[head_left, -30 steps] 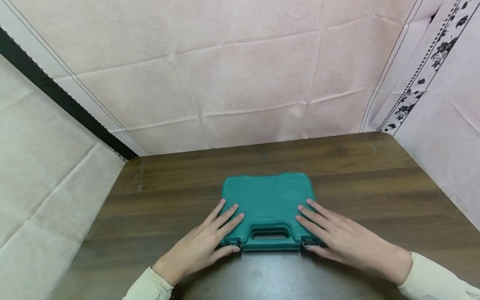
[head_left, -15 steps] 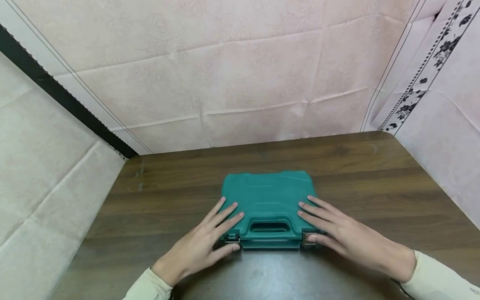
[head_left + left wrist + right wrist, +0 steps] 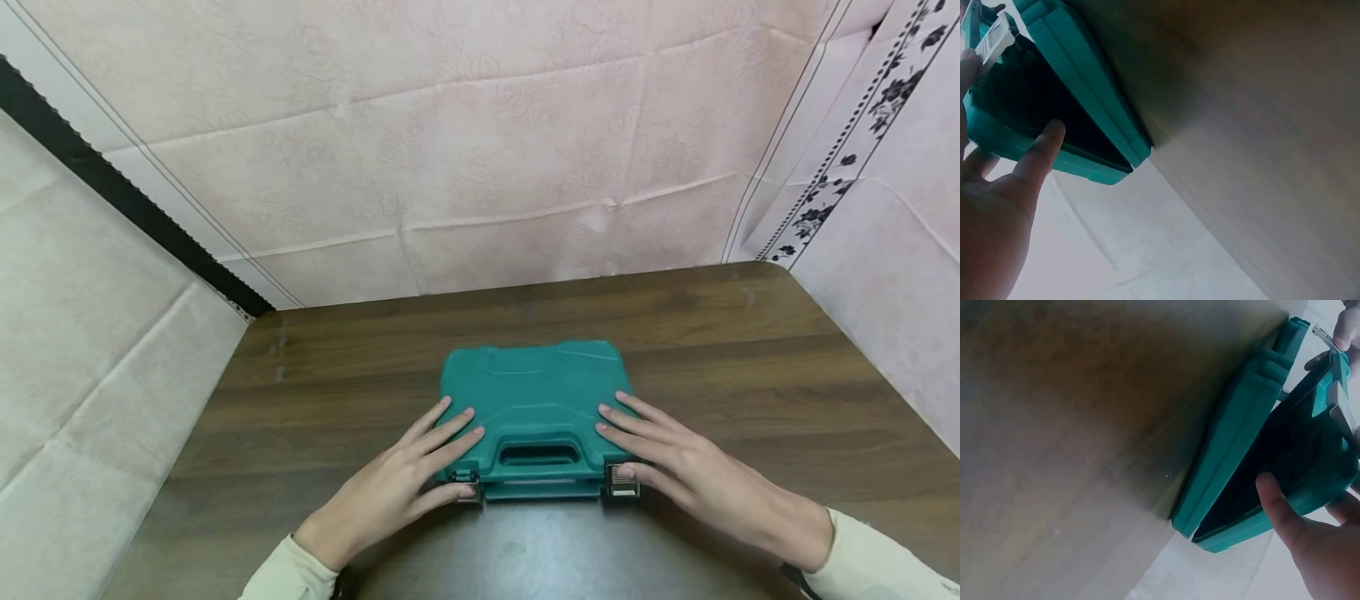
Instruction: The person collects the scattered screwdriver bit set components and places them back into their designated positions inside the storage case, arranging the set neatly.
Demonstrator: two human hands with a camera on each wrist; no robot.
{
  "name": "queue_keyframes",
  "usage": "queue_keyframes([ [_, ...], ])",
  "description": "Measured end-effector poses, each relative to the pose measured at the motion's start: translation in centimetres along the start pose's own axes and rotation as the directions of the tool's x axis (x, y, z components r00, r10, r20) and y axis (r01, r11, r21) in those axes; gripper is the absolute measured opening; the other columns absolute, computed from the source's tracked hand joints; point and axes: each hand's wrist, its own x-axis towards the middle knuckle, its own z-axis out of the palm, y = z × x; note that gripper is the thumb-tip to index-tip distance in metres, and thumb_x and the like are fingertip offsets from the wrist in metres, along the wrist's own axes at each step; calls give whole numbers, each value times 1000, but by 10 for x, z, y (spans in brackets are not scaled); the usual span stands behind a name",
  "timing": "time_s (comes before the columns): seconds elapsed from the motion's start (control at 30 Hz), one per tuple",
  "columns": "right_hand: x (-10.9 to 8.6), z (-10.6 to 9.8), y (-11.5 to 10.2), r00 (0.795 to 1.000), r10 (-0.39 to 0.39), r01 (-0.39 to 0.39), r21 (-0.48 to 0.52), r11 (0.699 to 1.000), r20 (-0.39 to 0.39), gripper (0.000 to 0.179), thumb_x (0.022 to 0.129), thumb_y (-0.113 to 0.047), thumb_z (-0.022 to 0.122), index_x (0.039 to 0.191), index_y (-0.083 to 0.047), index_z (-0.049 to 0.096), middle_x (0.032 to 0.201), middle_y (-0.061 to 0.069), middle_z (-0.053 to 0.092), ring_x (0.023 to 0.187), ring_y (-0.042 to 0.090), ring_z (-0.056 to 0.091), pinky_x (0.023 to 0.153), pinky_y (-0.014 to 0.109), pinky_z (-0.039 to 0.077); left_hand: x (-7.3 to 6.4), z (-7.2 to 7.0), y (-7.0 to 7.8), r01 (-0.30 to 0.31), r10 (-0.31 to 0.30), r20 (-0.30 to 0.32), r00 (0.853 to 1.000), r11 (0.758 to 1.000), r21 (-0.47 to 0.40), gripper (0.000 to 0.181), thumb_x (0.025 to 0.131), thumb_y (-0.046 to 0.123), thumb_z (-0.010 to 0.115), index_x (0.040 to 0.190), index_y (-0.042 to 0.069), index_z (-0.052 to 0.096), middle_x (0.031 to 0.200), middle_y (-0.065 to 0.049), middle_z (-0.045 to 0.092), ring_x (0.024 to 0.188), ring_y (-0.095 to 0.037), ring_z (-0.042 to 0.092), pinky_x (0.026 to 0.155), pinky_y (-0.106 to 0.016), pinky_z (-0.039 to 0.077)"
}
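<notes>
A green plastic tool case [image 3: 536, 392] lies on the table with its handle toward me. My left hand [image 3: 393, 487] spreads straight fingers on the left of its lid, the thumb at the left latch [image 3: 467, 490]. On the other side, my right hand [image 3: 697, 479] rests straight fingers on the lid, its thumb touching the right latch [image 3: 623, 481]. Both latches hang flipped outward. In the wrist views the lid [image 3: 997, 137] stands raised from the base [image 3: 1229, 456], with a dark gap between; each thumb shows before that gap. The contents are too dark to make out.
The brown wood-grain table [image 3: 360, 350] extends around the case. Pale patterned cloth [image 3: 480, 167] hangs behind and along both sides, with a black strip [image 3: 135, 192] at left and a floral border [image 3: 840, 158] at right.
The right latch has flipped outward first, then the left one, under the thumbs. The lid's front edge has come up a little. The hands have hardly shifted.
</notes>
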Motion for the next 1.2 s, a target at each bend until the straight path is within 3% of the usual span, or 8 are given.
queue_keyframes([
  [0.4, -6, 11, -1, 1000, 24, -24, 25, 999, -9, 56, 97, -21, 78, 150, -17, 61, 159, 6, 53, 158, 18, 30, 118, 8, 18, -3, 6, 3, 29, -29, 38, 999, 999, -13, 60, 107, 44, 60, 162, 27, 43, 171, 1, 32, 162, -30, 17, 111, -45, 50],
  [0.57, -3, 13, -4, 999, 31, -31, 1, 1000, -35, 56, 93, -22, 82, 145, -14, 65, 157, 9, 55, 157, 15, 31, 116, 8, 19, -2, 6, 8, 54, -55, 16, 998, 998, 19, 60, 104, 44, 65, 159, 27, 49, 168, 1, 38, 160, -28, 24, 108, -45, 52],
  [0.7, 1, 10, -11, 997, 76, -76, -41, 996, -2, 52, 95, -29, 80, 144, -17, 66, 157, 4, 55, 156, 19, 35, 116, 8, 19, -2, 6, 10, 55, -55, -2, 998, 997, 50, 60, 103, 43, 68, 158, 27, 51, 166, -1, 42, 159, -28, 29, 110, -47, 50],
  [0.83, 4, 4, -18, 991, 120, -115, -104, 988, 52, 51, 98, -35, 77, 145, -21, 65, 159, -1, 52, 152, 27, 41, 114, 29, 44, -2, 6, 11, 39, -37, -15, 999, 994, 107, 59, 103, 42, 68, 157, 26, 52, 165, -2, 45, 157, -28, 33, 113, -48, 47],
  [0.93, 7, 3, -20, 988, 126, -113, -136, 984, 89, 51, 97, -35, 78, 144, -18, 65, 158, 1, 53, 149, 33, 44, 106, 57, 50, -1, 5, 11, 16, -13, -21, 1000, 989, 150, 58, 103, 41, 67, 157, 24, 52, 164, -4, 46, 155, -29, 36, 115, -45, 45],
  [1.07, 7, 3, -19, 994, 75, -60, -169, 984, 82, 52, 95, -33, 80, 142, -14, 67, 156, 4, 56, 147, 37, 48, 104, 63, 49, -3, 6, 11, -2, 2, 5, 1000, 987, 162, 63, 104, 40, 68, 160, 22, 48, 166, -6, 42, 156, -30, 33, 116, -43, 44],
  [1.2, 5, 4, -16, 998, -2, 16, -220, 975, 65, 55, 93, -32, 83, 141, -11, 68, 155, 7, 57, 145, 38, 50, 104, 57, 51, -5, 7, 10, -34, 27, 40, 999, 982, 186, 74, 99, 31, 77, 163, 19, 42, 169, -8, 37, 158, -32, 30, 108, -39, 51],
])
